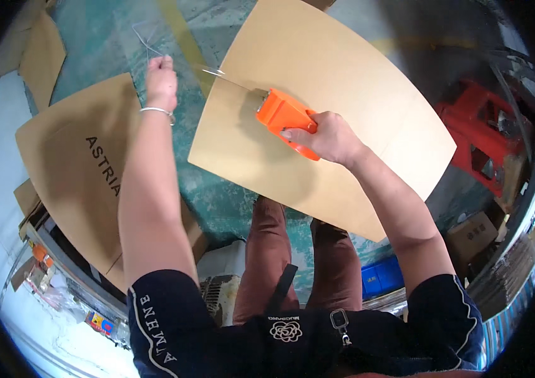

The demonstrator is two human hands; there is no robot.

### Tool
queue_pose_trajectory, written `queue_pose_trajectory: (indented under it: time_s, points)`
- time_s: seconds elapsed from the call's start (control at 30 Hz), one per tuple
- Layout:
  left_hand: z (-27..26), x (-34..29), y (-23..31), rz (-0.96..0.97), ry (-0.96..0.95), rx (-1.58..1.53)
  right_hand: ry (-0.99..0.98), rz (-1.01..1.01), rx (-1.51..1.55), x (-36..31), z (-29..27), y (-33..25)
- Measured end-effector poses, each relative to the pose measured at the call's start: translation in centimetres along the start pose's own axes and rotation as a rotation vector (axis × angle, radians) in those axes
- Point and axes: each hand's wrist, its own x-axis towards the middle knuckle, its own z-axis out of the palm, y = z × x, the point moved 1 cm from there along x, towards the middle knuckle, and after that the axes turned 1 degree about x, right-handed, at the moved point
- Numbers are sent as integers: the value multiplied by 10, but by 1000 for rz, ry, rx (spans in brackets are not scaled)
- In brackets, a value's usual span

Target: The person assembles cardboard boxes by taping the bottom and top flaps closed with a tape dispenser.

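An orange tape dispenser [286,120] is gripped in my right hand [333,137], above a large plain cardboard box [337,63]. Clear tape [232,80] stretches leftward from the dispenser toward my left hand [161,85]. That hand is off the box's left side, its fingers pinched together on the tape. A loose, twisted end of the tape sticks out beyond the fingertips. The box's inside and its far underside are hidden.
On the left stands another cardboard box [72,157] with dark printing. A red plastic crate or stand [485,135] is at the right. Low down are a blue bin [381,277] and a small carton [472,236]. Green floor [207,201] shows between the boxes.
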Motion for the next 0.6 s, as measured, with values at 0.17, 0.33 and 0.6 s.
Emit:
queue_pose_trajectory:
  time_s: [0.17, 0.33, 0.6]
  points:
    - [71, 4, -44, -20, -72, 165, 6, 118, 34, 15, 0, 10]
    - [135, 13, -100, -348, -668, 136, 15, 144, 2, 15, -5, 25]
    - [155, -10, -73, -65, -572, 1032, 93, 172, -76, 14, -7, 48]
